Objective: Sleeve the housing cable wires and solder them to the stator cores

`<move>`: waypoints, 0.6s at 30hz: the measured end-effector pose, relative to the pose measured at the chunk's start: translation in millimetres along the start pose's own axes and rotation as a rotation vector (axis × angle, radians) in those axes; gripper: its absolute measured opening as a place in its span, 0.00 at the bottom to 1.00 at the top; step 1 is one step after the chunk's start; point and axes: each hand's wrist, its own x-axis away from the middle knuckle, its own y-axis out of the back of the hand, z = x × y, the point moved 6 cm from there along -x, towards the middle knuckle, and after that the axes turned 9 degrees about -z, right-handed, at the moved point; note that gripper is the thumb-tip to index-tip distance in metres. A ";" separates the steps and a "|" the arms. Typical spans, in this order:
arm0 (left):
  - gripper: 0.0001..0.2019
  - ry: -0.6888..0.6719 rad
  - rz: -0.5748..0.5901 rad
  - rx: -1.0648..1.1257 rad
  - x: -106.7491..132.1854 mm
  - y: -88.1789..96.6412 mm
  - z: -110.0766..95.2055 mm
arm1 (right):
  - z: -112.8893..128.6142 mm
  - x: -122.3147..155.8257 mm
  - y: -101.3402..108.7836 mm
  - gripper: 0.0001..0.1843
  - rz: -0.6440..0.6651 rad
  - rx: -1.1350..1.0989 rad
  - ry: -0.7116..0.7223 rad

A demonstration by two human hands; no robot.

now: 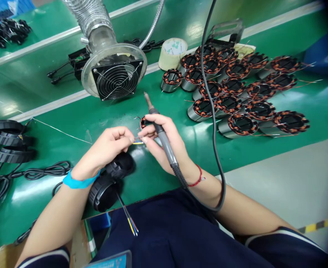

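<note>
My left hand [109,147] is closed in a pinch on thin wire ends, just above a black round housing [108,186] with coloured leads hanging off the table edge. My right hand [164,143] grips a soldering iron [159,128] like a pen, tip pointing up and away, and its fingertips also pinch the same wires. A small copper-wound stator [143,122] lies on the green mat just behind my fingers. The iron's black cable [214,123] loops over my right forearm.
A fume extractor fan [116,76] on a flexible duct stands behind the hands. Several copper-wound stators [236,93] crowd the right of the mat, with a tape roll [172,52] behind. Black rings [7,143] and cables lie at left.
</note>
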 end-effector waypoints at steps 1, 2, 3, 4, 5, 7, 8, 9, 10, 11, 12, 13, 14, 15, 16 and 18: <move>0.05 0.008 -0.053 -0.012 -6.5 3.8 0.2 | -0.8 -3.4 4.7 0.21 -0.002 0.029 -0.006; 0.05 0.017 -0.096 -0.017 -13.1 6.9 0.4 | -0.9 -6.8 10.2 0.21 -0.011 0.058 -0.005; 0.04 0.029 -0.123 -0.017 -19.8 9.1 0.5 | -0.4 -9.7 16.1 0.21 -0.024 0.089 0.003; 0.04 0.044 -0.137 -0.017 -26.0 10.3 0.7 | 0.5 -11.7 21.8 0.21 -0.040 0.122 0.021; 0.04 0.056 -0.140 -0.018 -31.5 10.8 0.6 | 2.0 -12.7 27.0 0.20 -0.060 0.155 0.051; 0.04 0.065 -0.139 -0.032 -39.4 11.1 -0.8 | 5.0 -10.7 35.1 0.19 -0.114 0.207 0.142; 0.04 0.068 -0.133 -0.047 -41.7 10.9 -1.4 | 5.6 -8.0 38.1 0.17 -0.151 0.219 0.189; 0.05 0.073 -0.127 -0.061 -42.9 10.7 -1.8 | 5.2 -4.5 40.5 0.16 -0.193 0.219 0.229; 0.05 0.080 -0.121 -0.071 -43.3 10.6 -1.8 | 3.8 -0.7 42.5 0.15 -0.234 0.210 0.259; 0.05 0.090 -0.114 -0.075 -43.2 10.7 -1.3 | 1.7 2.9 43.9 0.15 -0.272 0.196 0.279; 0.05 0.105 -0.106 -0.073 -43.0 10.9 -0.2 | -0.9 5.9 44.8 0.14 -0.301 0.185 0.291; 0.05 0.119 -0.096 -0.065 -42.9 11.2 1.3 | -3.1 8.3 45.3 0.14 -0.323 0.180 0.302; 0.04 0.130 -0.086 -0.053 -43.1 11.7 2.8 | -4.7 9.9 45.5 0.13 -0.335 0.179 0.314; 0.04 0.136 -0.077 -0.041 -43.6 12.3 4.4 | -5.7 10.8 45.7 0.12 -0.341 0.179 0.327; 0.04 0.138 -0.066 -0.031 -44.4 12.9 5.7 | -6.0 11.2 46.1 0.11 -0.343 0.179 0.340; 0.03 0.133 -0.047 -0.018 -46.4 13.9 7.8 | -5.8 11.0 46.8 0.10 -0.339 0.185 0.357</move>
